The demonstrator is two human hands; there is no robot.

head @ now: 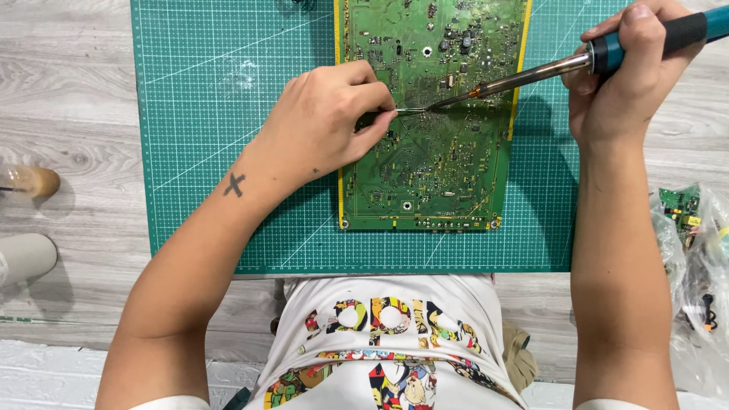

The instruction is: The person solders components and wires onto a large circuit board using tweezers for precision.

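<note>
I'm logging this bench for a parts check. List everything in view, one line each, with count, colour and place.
circuit board: one, green, centre of the mat
cutting mat: one, teal with a white grid, on the table
table: one, grey wood grain, under everything
soldering iron: one, teal and black handle, metal shaft, tip on the board
tweezers: one, metal, tips meeting the iron's tip
plastic bags: clear, holding small green boards, right edge
rounded objects: two, brown and beige, left edge, unclear
left hand: grips the tweezers
right hand: grips the soldering iron
</note>
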